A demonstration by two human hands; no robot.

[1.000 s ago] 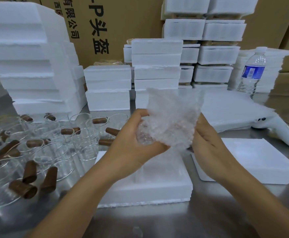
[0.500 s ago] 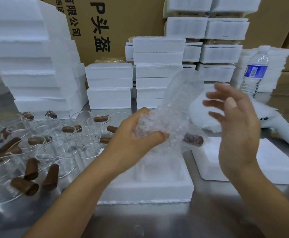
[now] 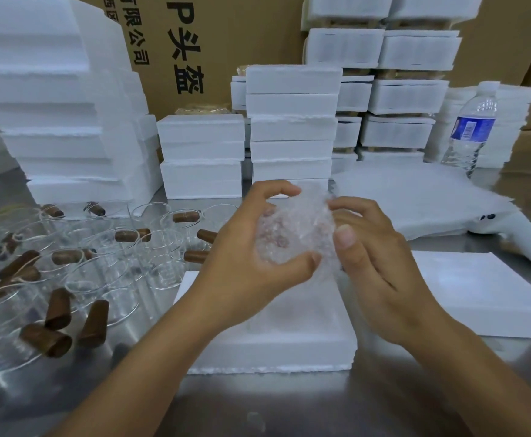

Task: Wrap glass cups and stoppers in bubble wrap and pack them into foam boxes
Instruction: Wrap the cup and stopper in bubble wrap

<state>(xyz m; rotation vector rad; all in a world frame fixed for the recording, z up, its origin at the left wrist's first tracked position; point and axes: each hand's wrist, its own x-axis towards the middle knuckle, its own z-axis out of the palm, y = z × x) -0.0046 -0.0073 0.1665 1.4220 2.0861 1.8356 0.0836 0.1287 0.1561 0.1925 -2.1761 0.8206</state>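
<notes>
Cupping the bubble-wrapped bundle (image 3: 295, 234) above the near foam box (image 3: 273, 335), the left hand (image 3: 251, 253) curls round it while the right hand (image 3: 374, 250) presses wrap closed; slack fingers could let it unroll.

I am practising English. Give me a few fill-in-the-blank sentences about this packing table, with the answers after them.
1. The left hand and the right hand hold a bundle wrapped in ____ wrap.
2. The water bottle carries a ____ label.
3. The brown stoppers lie on the person's ____ side, among glass cups.
4. The bundle is held over a white ____ box.
Answers: bubble, blue, left, foam.
</notes>
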